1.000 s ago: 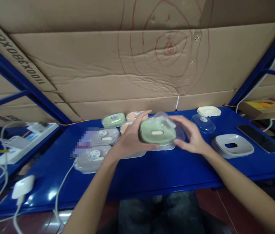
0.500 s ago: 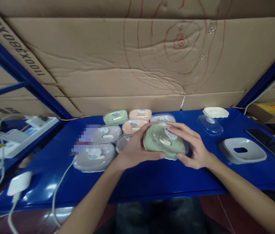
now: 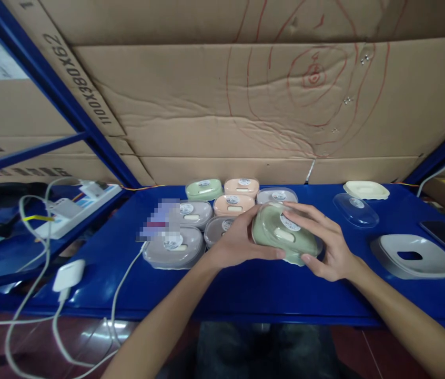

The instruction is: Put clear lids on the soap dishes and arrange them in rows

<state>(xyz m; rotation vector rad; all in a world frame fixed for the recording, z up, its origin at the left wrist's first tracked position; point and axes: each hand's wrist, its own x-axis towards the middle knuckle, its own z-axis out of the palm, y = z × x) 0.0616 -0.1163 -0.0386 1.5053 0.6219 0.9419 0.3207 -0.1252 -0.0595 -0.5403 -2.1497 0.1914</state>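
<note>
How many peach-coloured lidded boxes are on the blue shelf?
2: one in the back row, one directly in front of it. Others may hide behind the hands.

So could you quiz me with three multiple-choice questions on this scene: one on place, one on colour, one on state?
1. Where is the grey tray?
A. right of the hands
B. left of the hands
C. on the boxes

2. What colour is the held box?
A. peach
B. green
C. blue

3. How is the box held?
A. left hand only
B. right hand only
C. both hands

Answers:
1 A, it lies on the blue table to their right.
2 B, green under a clear lid.
3 C, fingers of both hands grip it.
</note>
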